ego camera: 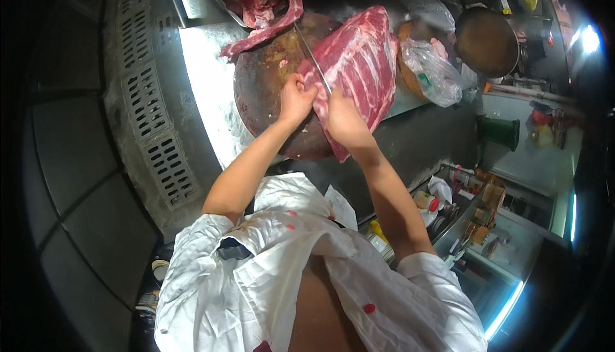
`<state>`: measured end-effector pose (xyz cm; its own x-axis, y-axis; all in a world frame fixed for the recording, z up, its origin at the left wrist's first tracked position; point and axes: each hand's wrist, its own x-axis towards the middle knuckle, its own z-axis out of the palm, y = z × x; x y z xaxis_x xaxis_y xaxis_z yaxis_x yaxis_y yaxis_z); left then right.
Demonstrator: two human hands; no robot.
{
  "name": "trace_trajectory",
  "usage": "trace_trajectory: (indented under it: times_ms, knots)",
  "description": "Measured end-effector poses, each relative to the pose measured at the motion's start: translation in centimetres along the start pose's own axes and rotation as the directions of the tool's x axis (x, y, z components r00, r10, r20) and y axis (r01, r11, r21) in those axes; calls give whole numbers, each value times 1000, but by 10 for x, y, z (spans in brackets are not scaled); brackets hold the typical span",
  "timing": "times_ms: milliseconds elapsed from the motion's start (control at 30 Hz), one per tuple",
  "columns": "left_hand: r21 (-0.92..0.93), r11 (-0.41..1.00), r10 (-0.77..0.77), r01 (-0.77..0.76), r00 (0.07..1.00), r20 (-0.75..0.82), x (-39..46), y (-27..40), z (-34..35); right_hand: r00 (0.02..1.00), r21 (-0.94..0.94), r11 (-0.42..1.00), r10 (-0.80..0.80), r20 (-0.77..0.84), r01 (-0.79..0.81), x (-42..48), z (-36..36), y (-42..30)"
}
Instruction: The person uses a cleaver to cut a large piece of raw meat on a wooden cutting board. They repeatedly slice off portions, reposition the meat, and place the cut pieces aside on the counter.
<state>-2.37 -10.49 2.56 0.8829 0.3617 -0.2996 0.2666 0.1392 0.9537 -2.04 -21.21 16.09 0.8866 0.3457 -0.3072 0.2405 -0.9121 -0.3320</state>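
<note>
A large slab of raw ribs (367, 59) lies on a round chopping block (262, 92), its rib side facing up. My right hand (347, 119) grips a knife (312, 56) whose long thin blade points away from me across the slab's left part. At the slab's left edge, my left hand (297, 100) pinches the meat with curled fingers. A long strip of raw meat (269, 30) rests over the block's far left rim. Small scraps of meat dot the block. The knife's handle is hidden in my right fist.
A metal tray (230, 8) heaped with raw meat stands beyond the block. To the right are a clear plastic bag (432, 73) on another round board (408, 71) and a round brown-topped vessel (487, 42). Slotted drain covers (146, 100) run along the left. Shelving with jars (425, 201) stands at right.
</note>
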Motion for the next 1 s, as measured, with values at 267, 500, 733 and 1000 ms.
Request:
trace_trajectory:
  times_ms: [267,500,733,1000]
  knots:
    - [-323,922,-205,214,977,62,-26,-24,16,998,61,998,-19,62,16,-22,9,19]
    - [-256,957,-115,137,989,97,-16,-19,12,997,71,997,16,75,-21,13,26,31]
    - [-143,976,-163,166,986,31,-13,-31,6,1000,82,997,-7,-5,7,1,27,34]
    - [-224,945,-249,240,968,-16,-24,-19,20,995,-112,992,-65,-76,56,-42,44,62]
